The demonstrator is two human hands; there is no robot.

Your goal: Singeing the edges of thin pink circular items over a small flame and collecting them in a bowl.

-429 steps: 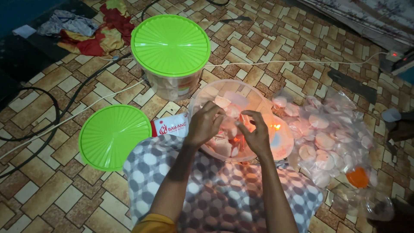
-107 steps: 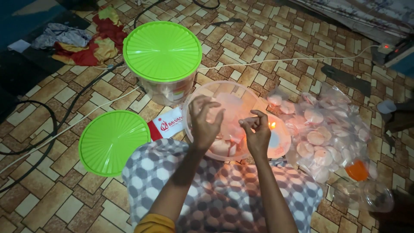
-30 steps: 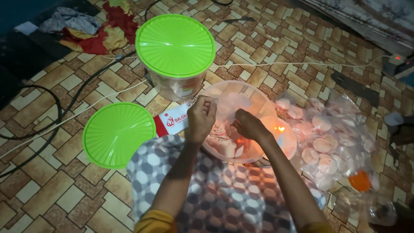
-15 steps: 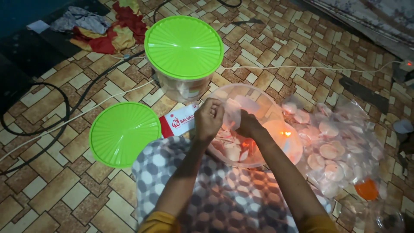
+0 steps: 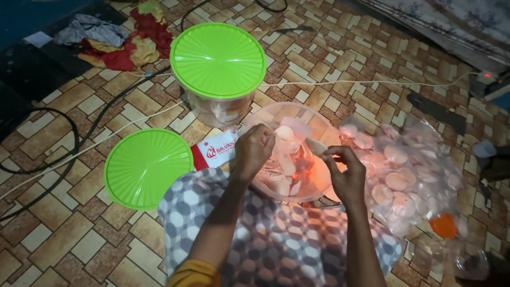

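The bowl [image 5: 313,119] of pale crackers rests against the person's lap, within easy reach. The left hand [image 5: 254,151] is closed over its nine o'clock rim, contents unclear; the right hand [image 5: 344,174], at four o'clock, pinches a thin clear bag [image 5: 317,146] so it can take crackers.

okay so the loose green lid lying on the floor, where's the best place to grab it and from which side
Probably by its rim. The loose green lid lies flat on the tiled floor with no knob, only a ribbed top, so fingers should hook under the edge. Its near-right edge is closest to the left hand; the far-left edge has open floor around it.
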